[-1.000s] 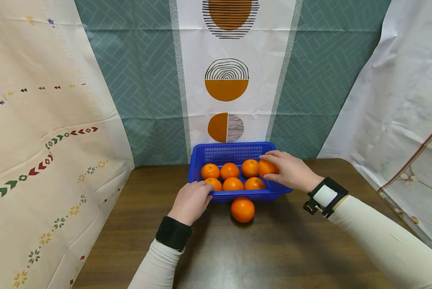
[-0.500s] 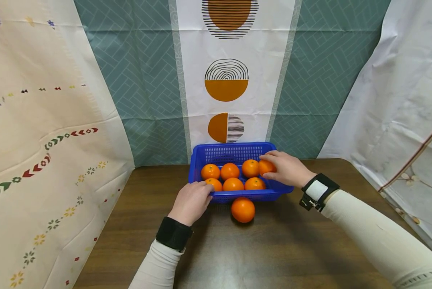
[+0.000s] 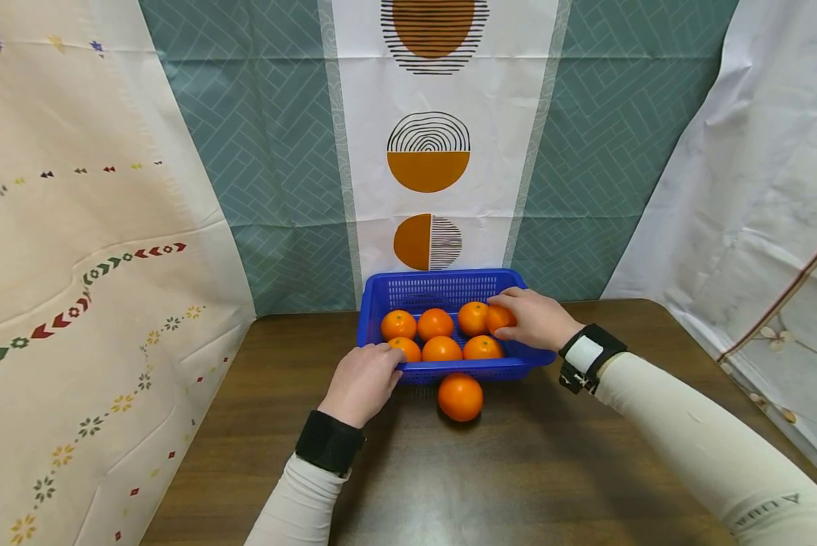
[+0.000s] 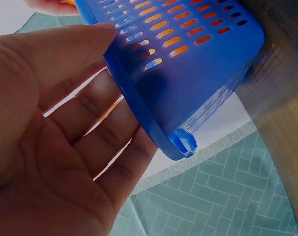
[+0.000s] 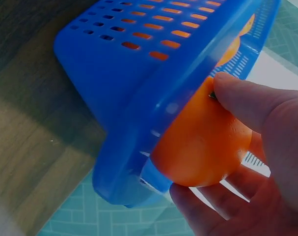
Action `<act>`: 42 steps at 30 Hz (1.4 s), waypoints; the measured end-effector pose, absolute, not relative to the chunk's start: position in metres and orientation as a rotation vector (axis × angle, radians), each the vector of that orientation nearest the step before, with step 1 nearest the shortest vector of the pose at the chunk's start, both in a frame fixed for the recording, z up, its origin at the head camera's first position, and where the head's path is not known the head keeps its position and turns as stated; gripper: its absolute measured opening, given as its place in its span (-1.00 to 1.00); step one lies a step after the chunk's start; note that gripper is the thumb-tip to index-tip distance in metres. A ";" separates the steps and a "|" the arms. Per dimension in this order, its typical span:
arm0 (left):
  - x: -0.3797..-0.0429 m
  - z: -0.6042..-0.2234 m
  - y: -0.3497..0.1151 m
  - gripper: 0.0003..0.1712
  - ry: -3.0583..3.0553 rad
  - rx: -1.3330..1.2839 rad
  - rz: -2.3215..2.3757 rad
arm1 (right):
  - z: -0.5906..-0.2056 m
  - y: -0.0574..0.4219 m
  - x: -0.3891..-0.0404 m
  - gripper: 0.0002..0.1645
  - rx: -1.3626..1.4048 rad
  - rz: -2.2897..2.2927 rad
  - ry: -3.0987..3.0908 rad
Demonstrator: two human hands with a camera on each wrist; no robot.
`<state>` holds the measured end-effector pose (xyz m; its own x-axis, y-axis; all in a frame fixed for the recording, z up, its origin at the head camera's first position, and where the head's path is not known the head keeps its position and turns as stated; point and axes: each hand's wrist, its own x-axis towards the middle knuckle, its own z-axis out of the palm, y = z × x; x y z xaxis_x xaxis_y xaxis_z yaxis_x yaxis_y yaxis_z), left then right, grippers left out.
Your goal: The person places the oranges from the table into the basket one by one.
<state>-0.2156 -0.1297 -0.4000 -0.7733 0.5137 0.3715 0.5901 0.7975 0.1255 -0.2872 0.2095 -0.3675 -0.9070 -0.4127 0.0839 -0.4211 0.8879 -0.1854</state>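
Note:
A blue plastic basket with slotted walls holds several oranges. At its near left corner my left hand grips the rim, the thumb outside the wall and the fingers over the edge, as the left wrist view shows. Inside the basket's right end, my right hand holds an orange between thumb and fingers. That orange sits close beside another one, and the hand partly covers it in the head view. One more orange lies on the table just in front of the basket.
The brown wooden table runs up to a hanging green and white patterned cloth right behind the basket. A cream cloth borders the left side, and a white floral cloth borders the right.
My right hand has shifted slightly left with the orange, bringing it closer to its neighbour. The left hand, the basket and the orange on the table look the same.

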 end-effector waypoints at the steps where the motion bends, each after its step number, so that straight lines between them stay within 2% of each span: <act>1: -0.216 -0.400 -0.130 -0.83 -2.668 -0.843 -0.338 | -0.368 0.209 -0.288 -0.27 0.661 0.310 -3.016; 23: -0.216 -0.402 -0.130 -0.83 -2.673 -0.838 -0.307 | -0.382 0.209 -0.301 -0.27 0.655 0.264 -3.061; 42: -0.217 -0.401 -0.130 -0.81 -2.635 -0.863 -0.337 | -0.378 0.209 -0.289 -0.27 0.672 0.312 -3.029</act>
<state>-0.2171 -0.1297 -0.4007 -0.7547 0.5240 0.3949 0.6065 0.7867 0.1151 -0.2895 0.2089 -0.3781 -0.9070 -0.4161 0.0655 -0.4207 0.8872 -0.1895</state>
